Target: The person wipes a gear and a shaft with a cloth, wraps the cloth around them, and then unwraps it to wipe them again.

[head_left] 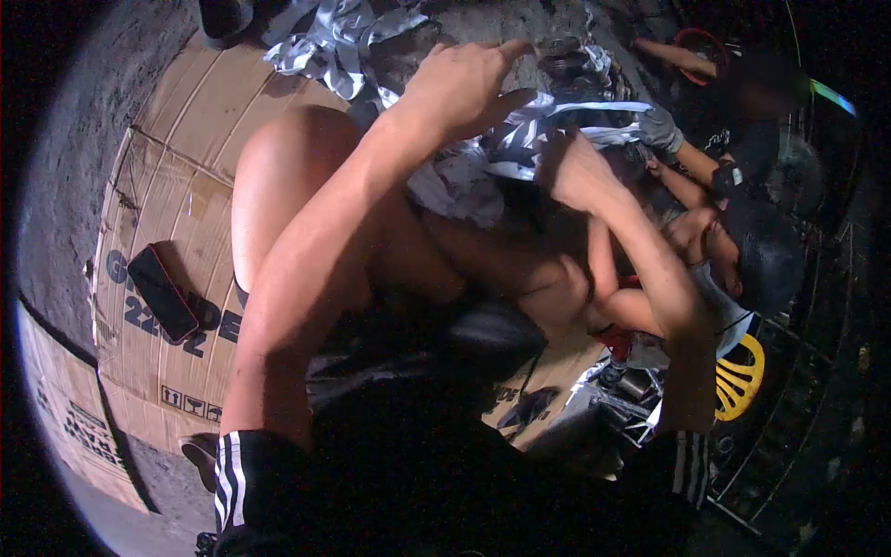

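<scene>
My left hand (464,84) is raised over a pile of crumpled white and dark strips (339,46). Its fingers reach out to the right, with the thumb apart below them, and nothing shows in it. My right hand (577,176) is curled inward, its fingertips in deep shadow. Beside it lie more white strips (529,125), which look like thin sheet or cloth. One strip end meets the right hand's edge; whether the fingers grip it is hidden. Under the hands, a crumpled pale piece (459,186) lies by my legs.
Flattened cardboard (186,204) covers the floor at left, with a phone (164,292) on it. A person in a dark cap (766,255) sits close on my right. Another person's gloved hand (659,128) is near the strips. A yellow slotted plastic piece (740,376) stands at right.
</scene>
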